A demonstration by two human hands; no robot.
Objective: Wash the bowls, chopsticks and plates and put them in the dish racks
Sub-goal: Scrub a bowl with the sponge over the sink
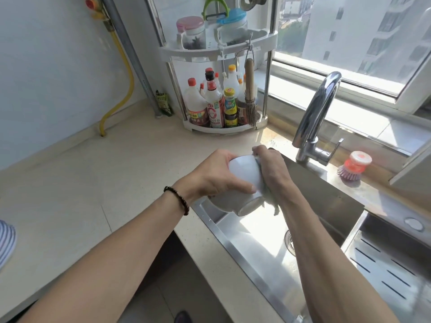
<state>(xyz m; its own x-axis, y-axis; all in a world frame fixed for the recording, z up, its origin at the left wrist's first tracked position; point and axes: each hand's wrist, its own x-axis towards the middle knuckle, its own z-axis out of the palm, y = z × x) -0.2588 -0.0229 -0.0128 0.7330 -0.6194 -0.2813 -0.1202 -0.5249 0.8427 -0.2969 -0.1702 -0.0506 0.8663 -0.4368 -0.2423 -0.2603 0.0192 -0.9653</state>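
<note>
Gripping two stacked bowls [235, 190] over one sink [256, 248], two hands [233, 173].

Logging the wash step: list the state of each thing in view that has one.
white bowl: tilted on its side over the sink, held
left hand: grips the bowl
right hand: presses a cloth at the bowl's mouth
faucet: no water running
sink: no water pooled

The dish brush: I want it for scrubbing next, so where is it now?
In the head view the dish brush stands on the ledge behind the sink, on the right side, just right of the tap and below the window.
</note>
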